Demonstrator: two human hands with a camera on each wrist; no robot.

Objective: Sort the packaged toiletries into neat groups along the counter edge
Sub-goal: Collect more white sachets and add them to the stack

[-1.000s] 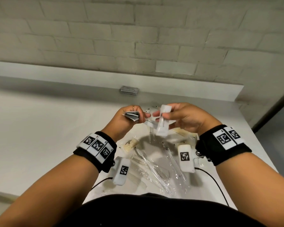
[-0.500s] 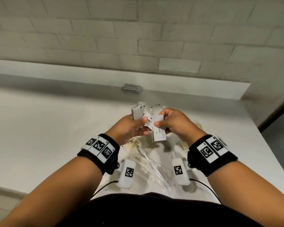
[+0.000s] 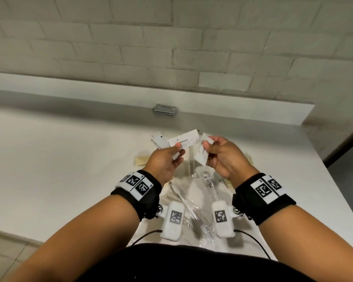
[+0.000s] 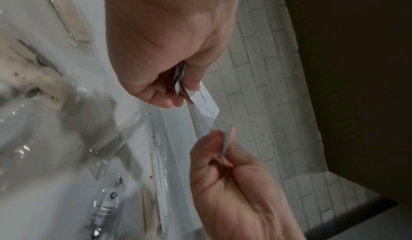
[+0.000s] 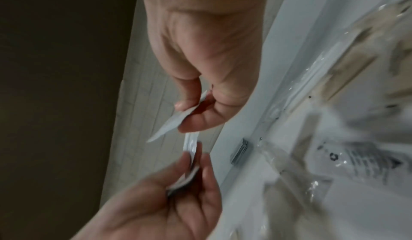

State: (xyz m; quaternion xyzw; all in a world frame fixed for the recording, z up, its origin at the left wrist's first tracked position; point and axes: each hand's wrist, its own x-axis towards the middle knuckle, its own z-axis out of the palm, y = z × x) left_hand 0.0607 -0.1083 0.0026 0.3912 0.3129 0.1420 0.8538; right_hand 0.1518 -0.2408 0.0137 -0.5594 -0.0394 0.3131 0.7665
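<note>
Over the white counter (image 3: 69,169) my left hand (image 3: 176,150) grips a fanned bunch of white toothpaste sachets (image 3: 183,141) between thumb and fingers. A short gap to its right, my right hand (image 3: 207,146) pinches a single white sachet (image 3: 201,156) that hangs tilted. The left wrist view shows the bunch (image 4: 204,101) sticking out from the left hand (image 4: 178,92), with the right hand's sachet (image 4: 229,137) just below. In the right wrist view, thumb and forefinger of the right hand (image 5: 189,113) hold the single sachet (image 5: 171,124) above the bunch (image 5: 190,148).
Clear-wrapped toothbrushes and combs (image 3: 192,200) lie in a loose pile under my wrists. Beige packets lie to the left (image 3: 140,160) and right (image 3: 249,157) of it. A small grey stack of packets (image 3: 165,109) sits at the back ledge. The counter ends at the right (image 3: 332,180).
My hands, pressed together over the sachets half a second ago, have drawn apart. The bunch now fans out from the left hand and the right hand holds one sachet apart.
</note>
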